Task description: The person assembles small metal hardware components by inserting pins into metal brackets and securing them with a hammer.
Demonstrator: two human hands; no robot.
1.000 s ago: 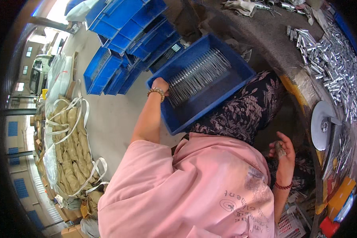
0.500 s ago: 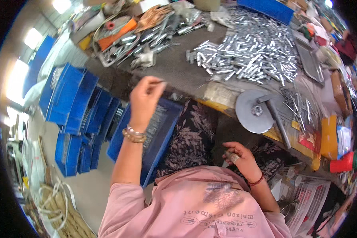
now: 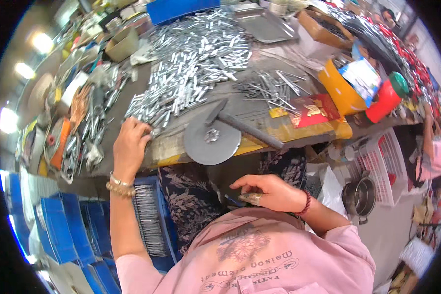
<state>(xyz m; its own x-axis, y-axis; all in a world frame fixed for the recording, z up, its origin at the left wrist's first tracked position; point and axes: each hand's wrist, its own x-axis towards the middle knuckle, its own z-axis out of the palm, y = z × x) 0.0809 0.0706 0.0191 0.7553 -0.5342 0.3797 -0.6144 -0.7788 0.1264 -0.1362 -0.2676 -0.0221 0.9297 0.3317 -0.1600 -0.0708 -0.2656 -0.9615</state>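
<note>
At the near left edge of a heap of short shiny metal tubes (image 3: 191, 73) on the bench is my left hand (image 3: 131, 147). Its fingers are bent together against the outermost pieces, and what they pinch is hidden. Over my lap, my right hand (image 3: 272, 192) has its fingers curled and its index finger reaching forward; a thin dark piece shows by the fingertips, too small to name. A wrap covers one of its digits. Between the hands, at the bench edge, a round grey metal disc (image 3: 206, 147) carries a hammer (image 3: 245, 128) lying across it.
Thin metal rods (image 3: 272, 88) lie loose right of the heap, near a red packet (image 3: 316, 110) and a yellow container (image 3: 342, 88). A blue bin (image 3: 169, 230) with rows of metal pieces stands beside my left leg. Tools and an orange-handled item (image 3: 60, 142) clutter the left.
My view has turned to the right. My left hand has gone from above the blue bin to the edge of the tube heap. My right hand stays over my lap, its index finger now stretched out.
</note>
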